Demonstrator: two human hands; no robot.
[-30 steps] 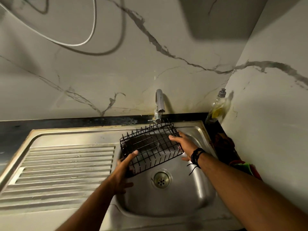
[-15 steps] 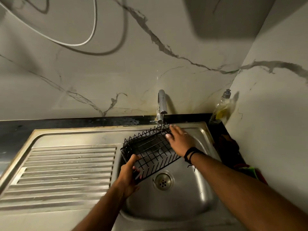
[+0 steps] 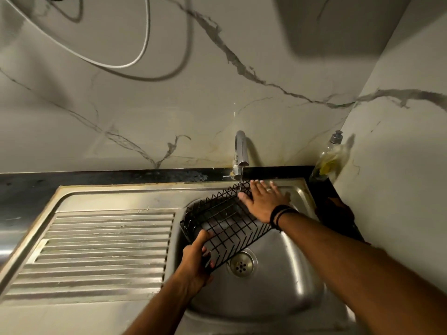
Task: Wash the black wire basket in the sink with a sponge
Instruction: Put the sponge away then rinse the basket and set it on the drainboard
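The black wire basket (image 3: 225,223) is held tilted over the steel sink bowl (image 3: 285,281), its far corner under the tap (image 3: 240,151), from which a thin stream of water runs. My left hand (image 3: 196,259) grips the basket's near left corner. My right hand (image 3: 262,200) lies flat with its fingers spread on the basket's far right end, beside the stream. No sponge shows in view.
A ribbed steel draining board (image 3: 104,250) lies left of the bowl. The drain (image 3: 240,263) sits just below the basket. A dish soap bottle (image 3: 326,160) stands in the back right corner, with dark cloths (image 3: 338,213) on the ledge beside the right wall.
The basket has turned and sunk lower into the bowl. My right hand slid up to its far end by the water stream. My left hand closed around the near corner.
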